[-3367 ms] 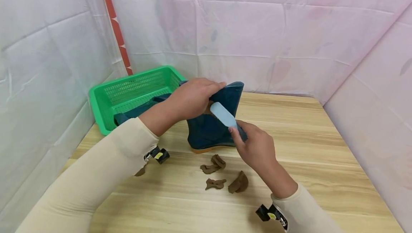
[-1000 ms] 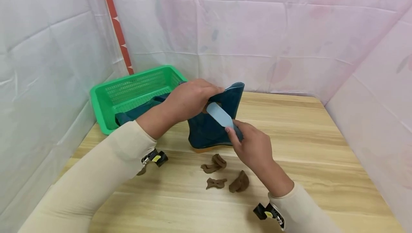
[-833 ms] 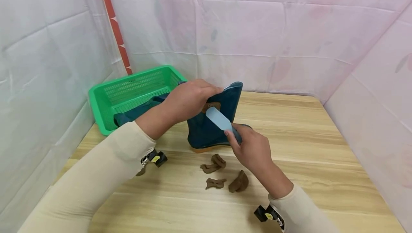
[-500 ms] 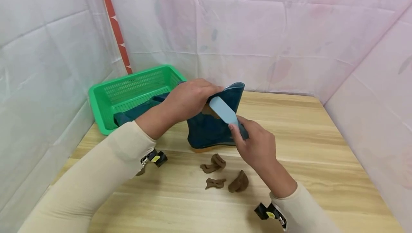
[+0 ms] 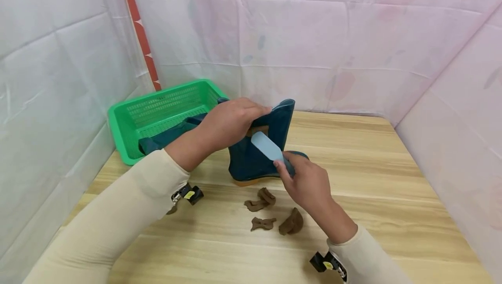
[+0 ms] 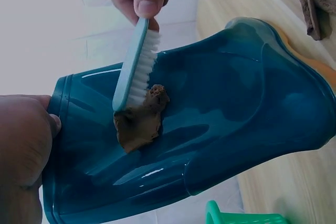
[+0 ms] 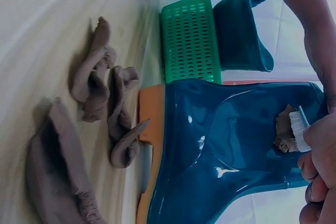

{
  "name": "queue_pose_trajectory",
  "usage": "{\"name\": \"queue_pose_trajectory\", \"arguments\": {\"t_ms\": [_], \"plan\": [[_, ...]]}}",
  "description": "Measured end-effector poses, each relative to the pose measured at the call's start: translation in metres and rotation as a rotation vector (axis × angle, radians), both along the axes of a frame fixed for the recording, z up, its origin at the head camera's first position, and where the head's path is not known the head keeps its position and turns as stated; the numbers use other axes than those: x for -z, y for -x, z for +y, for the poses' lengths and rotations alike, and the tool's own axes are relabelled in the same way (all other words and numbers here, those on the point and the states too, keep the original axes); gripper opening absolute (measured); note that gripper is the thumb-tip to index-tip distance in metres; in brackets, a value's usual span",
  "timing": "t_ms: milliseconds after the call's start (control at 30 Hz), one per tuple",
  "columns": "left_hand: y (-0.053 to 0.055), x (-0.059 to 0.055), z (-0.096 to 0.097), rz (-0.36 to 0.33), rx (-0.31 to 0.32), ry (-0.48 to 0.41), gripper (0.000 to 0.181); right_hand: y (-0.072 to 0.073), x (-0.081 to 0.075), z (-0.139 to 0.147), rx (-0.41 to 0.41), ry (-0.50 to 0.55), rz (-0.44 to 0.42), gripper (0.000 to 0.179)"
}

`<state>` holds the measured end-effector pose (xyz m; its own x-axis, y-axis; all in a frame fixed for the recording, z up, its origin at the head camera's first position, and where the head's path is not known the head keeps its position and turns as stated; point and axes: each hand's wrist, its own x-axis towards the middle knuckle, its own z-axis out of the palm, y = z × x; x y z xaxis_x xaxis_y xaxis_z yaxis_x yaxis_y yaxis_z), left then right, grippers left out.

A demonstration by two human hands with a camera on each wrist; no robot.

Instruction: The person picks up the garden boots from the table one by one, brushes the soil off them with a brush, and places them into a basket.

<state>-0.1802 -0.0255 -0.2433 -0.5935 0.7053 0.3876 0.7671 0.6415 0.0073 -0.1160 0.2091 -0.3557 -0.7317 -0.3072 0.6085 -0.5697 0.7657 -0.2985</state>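
Observation:
A dark teal rubber boot [image 5: 251, 162] with an orange sole stands on the table in the head view. My left hand [image 5: 230, 120] grips the top rim of its shaft. A scrub brush [image 5: 267, 145] with a pale blue back is held by the handle in my right hand [image 5: 310, 184]. In the left wrist view, the white bristles [image 6: 143, 77] meet a brown clay-like patch [image 6: 137, 129] stuck on the shaft. From the right wrist, the same patch [image 7: 285, 129] shows beside the bristles. My left thumb [image 6: 54, 124] lies over the boot's rim.
Several brown clay-like pieces [image 5: 291, 221] lie on the wooden table [image 5: 376, 179] in front of the boot. A green basket [image 5: 117, 133] stands back left, with a second teal boot [image 5: 172, 132] lying across its edge. White sheets [image 5: 298, 40] enclose the table.
My right hand has moved the brush up and down over the brown patch; since half a second ago it came down and left, uncovering more of it. My left hand keeps its grip.

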Motion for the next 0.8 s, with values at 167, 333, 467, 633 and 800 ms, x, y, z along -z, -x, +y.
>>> {"name": "queue_pose_trajectory", "arguments": {"t_ms": [167,333,467,633,800], "plan": [[0.000,0.000,-0.002,0.003,-0.006,0.007,0.052,-0.003,-0.005,0.000,-0.022,0.072,0.097,0.034],[-0.001,-0.001,-0.001,0.045,0.003,-0.003,0.062,0.001,-0.014,-0.004,-0.011,0.076,0.117,0.035],[-0.002,0.000,-0.001,0.043,0.018,0.007,0.064,0.004,-0.011,-0.005,0.030,0.025,-0.002,0.035],[-0.001,0.001,-0.001,0.023,0.022,0.001,0.049,0.002,-0.005,-0.002,0.048,-0.001,-0.059,0.033],[0.001,0.002,-0.002,-0.010,-0.005,-0.017,0.040,-0.004,-0.001,0.001,0.039,-0.051,-0.114,0.034]]}}
